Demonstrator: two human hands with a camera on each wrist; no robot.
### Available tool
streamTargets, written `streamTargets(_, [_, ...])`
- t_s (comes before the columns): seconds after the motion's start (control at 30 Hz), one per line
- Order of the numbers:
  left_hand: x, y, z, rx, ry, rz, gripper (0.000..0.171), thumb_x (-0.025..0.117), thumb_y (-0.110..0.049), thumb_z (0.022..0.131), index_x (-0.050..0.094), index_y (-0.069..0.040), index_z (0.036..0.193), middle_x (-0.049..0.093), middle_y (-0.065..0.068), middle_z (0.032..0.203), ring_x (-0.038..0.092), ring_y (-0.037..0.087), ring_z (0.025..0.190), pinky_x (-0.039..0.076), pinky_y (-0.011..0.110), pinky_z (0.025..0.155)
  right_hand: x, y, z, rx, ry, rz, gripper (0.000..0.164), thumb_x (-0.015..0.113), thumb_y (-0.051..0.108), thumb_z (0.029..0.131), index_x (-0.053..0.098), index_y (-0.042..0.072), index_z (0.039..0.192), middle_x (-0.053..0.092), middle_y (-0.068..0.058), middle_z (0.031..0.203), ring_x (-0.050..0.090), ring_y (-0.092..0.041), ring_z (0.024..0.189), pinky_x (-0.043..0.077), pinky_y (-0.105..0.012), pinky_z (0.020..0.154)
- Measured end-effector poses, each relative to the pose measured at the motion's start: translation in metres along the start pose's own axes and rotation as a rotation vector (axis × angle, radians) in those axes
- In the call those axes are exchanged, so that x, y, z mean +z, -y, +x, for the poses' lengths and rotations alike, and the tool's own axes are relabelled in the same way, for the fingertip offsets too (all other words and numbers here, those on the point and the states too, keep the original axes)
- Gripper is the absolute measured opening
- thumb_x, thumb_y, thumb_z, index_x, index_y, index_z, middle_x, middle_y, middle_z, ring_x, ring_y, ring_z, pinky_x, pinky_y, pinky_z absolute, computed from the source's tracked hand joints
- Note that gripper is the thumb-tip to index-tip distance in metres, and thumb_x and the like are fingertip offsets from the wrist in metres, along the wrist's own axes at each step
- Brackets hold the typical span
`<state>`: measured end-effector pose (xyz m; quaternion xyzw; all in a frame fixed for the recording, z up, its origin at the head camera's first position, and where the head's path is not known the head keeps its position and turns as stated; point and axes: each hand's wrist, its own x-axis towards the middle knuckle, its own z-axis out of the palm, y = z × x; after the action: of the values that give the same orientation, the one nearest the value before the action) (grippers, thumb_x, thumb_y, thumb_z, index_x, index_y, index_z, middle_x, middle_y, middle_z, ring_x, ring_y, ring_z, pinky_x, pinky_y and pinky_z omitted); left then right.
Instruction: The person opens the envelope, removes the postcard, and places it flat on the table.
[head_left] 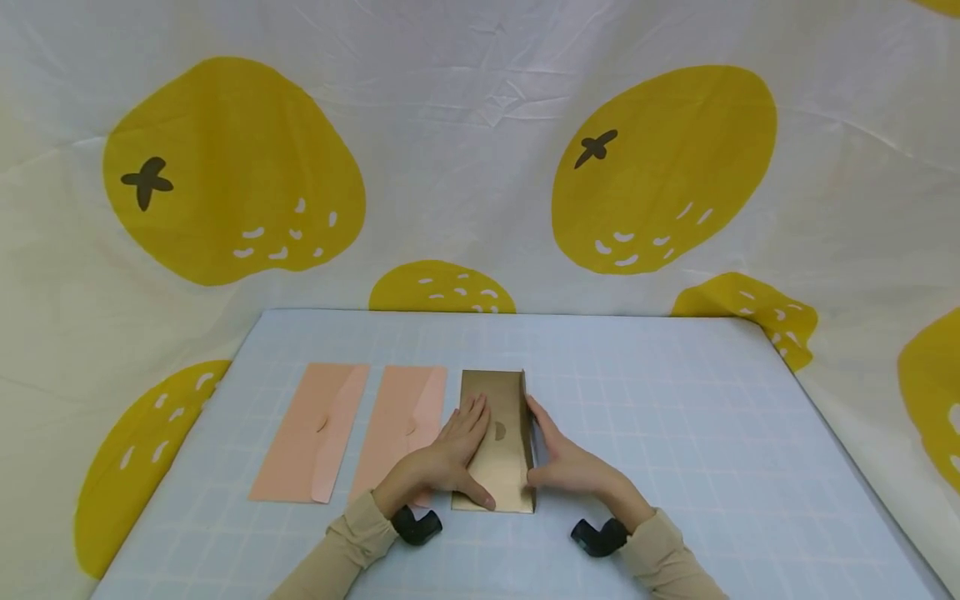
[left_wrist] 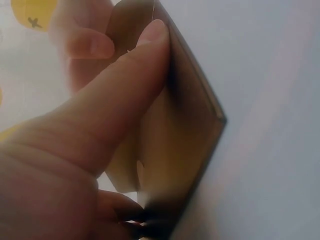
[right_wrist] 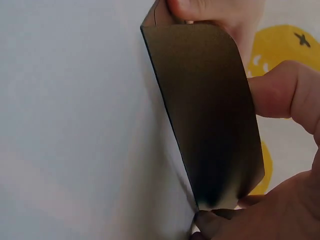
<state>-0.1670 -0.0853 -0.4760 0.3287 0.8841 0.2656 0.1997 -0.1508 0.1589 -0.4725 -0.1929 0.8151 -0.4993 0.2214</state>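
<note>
A gold envelope (head_left: 506, 467) lies upright on the tabletop, its flap (right_wrist: 205, 90) standing up along the right side. My left hand (head_left: 453, 458) rests on the envelope's face, fingers stretched toward the far end and thumb pressing near the close edge. From the right side, my right hand (head_left: 581, 471) holds the raised flap. Its thumb (right_wrist: 277, 95) laps over the flap's free edge, while its fingertips (right_wrist: 205, 220) reach the far end by the crease. A small half-round notch shows in the envelope's middle.
Two pink envelopes, one far left (head_left: 296, 442) and one nearer (head_left: 390, 425), lie side by side left of the gold one, flaps folded down. A pale blue checked cloth (head_left: 675, 417) covers the table. Behind hangs a white curtain (head_left: 450, 167) with yellow fruit prints.
</note>
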Motion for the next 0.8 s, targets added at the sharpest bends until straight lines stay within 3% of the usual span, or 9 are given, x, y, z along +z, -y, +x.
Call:
streamTargets(0.37, [0.0, 0.001, 0.0, -0.002, -0.004, 0.004, 0.138, 0.087, -0.053, 0.068, -0.003, 0.005, 0.155, -0.018, 0.018, 0.162, -0.02, 0.032, 0.148, -0.004, 0.049, 0.119, -0.019, -0.006, -0.004, 0.012, -0.041, 0.0, 0.108, 0.065, -0.002, 0.079, -0.004, 0.015, 0.16, -0.006, -0.013, 0.165, -0.002, -0.034, 0.15, 0.008, -0.061, 0.115])
streamTargets(0.6, [0.0, 0.0, 0.0, -0.008, 0.002, 0.004, 0.138, 0.086, -0.055, 0.068, -0.004, 0.004, 0.155, -0.018, 0.017, 0.162, -0.021, 0.031, 0.148, -0.005, 0.049, 0.119, -0.026, -0.014, -0.006, -0.007, -0.067, -0.101, 0.099, 0.07, 0.0, 0.077, 0.013, 0.004, 0.158, -0.011, -0.016, 0.165, -0.007, -0.038, 0.15, 0.01, -0.064, 0.113])
streamTargets(0.8, [-0.001, -0.001, 0.001, -0.009, 0.003, 0.01, 0.138, 0.086, -0.055, 0.068, -0.003, 0.005, 0.155, -0.018, 0.019, 0.162, -0.02, 0.033, 0.148, -0.005, 0.05, 0.119, -0.027, -0.016, -0.005, -0.006, -0.07, -0.198, 0.096, 0.073, 0.004, 0.079, 0.016, -0.005, 0.155, -0.003, -0.015, 0.166, -0.007, -0.036, 0.15, 0.005, -0.062, 0.115])
